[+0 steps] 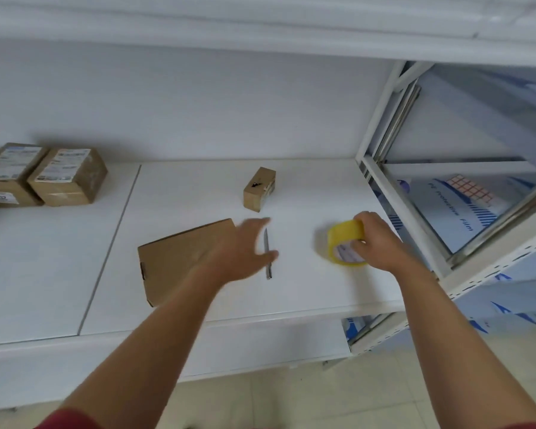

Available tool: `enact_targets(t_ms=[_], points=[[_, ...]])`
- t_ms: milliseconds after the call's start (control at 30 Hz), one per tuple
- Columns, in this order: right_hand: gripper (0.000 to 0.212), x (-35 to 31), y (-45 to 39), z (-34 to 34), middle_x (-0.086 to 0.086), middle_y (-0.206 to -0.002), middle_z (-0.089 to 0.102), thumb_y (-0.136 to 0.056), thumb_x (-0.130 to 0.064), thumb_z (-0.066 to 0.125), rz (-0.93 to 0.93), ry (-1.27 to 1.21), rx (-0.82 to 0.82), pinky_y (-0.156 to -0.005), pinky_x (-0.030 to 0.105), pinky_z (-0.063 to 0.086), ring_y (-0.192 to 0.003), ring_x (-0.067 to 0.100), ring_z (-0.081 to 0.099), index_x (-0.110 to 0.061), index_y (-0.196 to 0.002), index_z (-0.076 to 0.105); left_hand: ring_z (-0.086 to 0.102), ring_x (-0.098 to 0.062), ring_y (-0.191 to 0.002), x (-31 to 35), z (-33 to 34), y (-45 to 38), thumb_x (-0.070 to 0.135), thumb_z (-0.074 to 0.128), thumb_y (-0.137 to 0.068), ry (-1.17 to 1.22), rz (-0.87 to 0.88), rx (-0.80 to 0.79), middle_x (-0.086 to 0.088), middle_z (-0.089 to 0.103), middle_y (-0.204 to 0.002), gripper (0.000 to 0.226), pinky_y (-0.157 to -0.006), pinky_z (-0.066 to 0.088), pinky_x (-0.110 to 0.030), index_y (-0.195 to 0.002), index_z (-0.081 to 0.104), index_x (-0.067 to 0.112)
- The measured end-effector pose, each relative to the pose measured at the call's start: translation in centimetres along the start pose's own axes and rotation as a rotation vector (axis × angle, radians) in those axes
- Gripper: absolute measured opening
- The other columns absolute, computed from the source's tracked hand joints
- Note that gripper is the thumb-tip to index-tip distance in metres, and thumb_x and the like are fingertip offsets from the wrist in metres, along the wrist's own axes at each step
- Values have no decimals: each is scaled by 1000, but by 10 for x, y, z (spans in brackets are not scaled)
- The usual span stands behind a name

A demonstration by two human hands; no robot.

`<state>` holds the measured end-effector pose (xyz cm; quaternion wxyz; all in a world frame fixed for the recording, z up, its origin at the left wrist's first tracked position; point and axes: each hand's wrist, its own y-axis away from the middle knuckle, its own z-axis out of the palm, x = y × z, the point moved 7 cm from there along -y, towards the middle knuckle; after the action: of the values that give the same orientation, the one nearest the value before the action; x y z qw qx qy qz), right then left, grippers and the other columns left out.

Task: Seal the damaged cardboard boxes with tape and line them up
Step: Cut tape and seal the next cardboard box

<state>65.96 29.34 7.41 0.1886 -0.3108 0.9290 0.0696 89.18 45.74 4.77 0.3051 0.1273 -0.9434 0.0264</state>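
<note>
Right hand point(376, 243): grips the tape roll point(347, 244), ready for sealing. Left hand point(245, 252): open, fingers spread, apparently reaching over the knife point(267, 253); flat box point(180, 261) just left of it. Beyond: small box point(259, 188). Far left: labelled boxes point(41, 174), side by side.

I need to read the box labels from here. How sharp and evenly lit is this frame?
Head view: left hand smeared by motion blur; labels on the stacked boxes too soft to read; tape roll slightly blurred in the right hand; wide-angle bending of the shelf edges; soft even light, faint shadows, no glare.
</note>
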Motion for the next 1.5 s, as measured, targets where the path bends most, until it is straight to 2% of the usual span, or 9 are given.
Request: enact_targets(t_ms=[267,433,567,700,800,933,1033,1333,1500], points=[[28,-25,2,-2,3,-112,41,-88,-18,57,-110,-102,-14,-78,34,37,-103,21,41,-17,-110,40,22,-26,-147,59,113,-41,26,79,-82,313,-83,-265,-3,25,-160,108,-118,24,-39,-158,3,19],[25,-29,3,-10,3,-105,44,-87,-15,57,-110,-155,23,-74,30,36,-95,19,46,-16,-107,41,39,-30,-125,54,135,-58,58,63,-84,101,-164,-3,-1,52,-133,64,-100,32,-42,-136,46,25],[25,-35,4,-60,-10,-85,49,-84,-20,56,0,-434,270,-61,24,34,-73,0,47,-19,-107,44,42,-32,-124,65,145,-57,40,34,-103,-58,-109,169,-5,50,-137,43,-102,32,-43,-134,54,18],[33,-43,10,-101,-13,-80,55,-72,-34,53,13,-476,359,-60,25,39,-65,-7,53,-28,-104,48,61,-26,-111,55,114,-51,33,31,-107,621,-307,155,-13,63,-128,47,-98,47,-33,-136,54,4],[35,-52,12,-98,-10,-83,57,-70,-39,54,3,-463,297,-64,29,43,-69,-2,55,-33,-104,51,69,-25,-83,71,103,-34,48,34,-104,1469,-466,-201,-17,72,-108,58,-72,56,-29,-128,58,1],[40,-89,7,-81,-10,-86,57,-69,-32,55,-91,-503,269,-57,7,40,-67,-9,53,-25,-108,54,71,-30,-89,87,72,-8,77,36,-89,1722,-376,-522,-20,72,-107,89,-76,59,-35,-121,61,-2],[35,-120,3,-67,-17,-83,59,-70,-27,57,-139,-537,266,-53,3,36,-66,-14,53,-27,-105,54,67,-19,-69,66,43,0,53,56,-94,1817,-419,-374,-11,69,-83,54,-65,58,-27,-101,65,1],[28,-213,6,-18,-31,-78,57,-66,-39,54,-230,-584,192,-54,6,38,-67,-8,52,-41,-93,46,52,-8,-53,-39,-61,29,-3,55,-95,1262,-378,-70,-2,57,-63,20,-53,50,-17,-78,64,4],[35,-258,18,14,-17,-82,54,-71,-39,52,-201,-486,209,-52,10,37,-72,-7,54,-46,-100,34,50,-8,-50,-94,-111,32,5,63,-93,1047,-417,-28,-1,58,-59,16,-48,46,-17,-77,61,9]])
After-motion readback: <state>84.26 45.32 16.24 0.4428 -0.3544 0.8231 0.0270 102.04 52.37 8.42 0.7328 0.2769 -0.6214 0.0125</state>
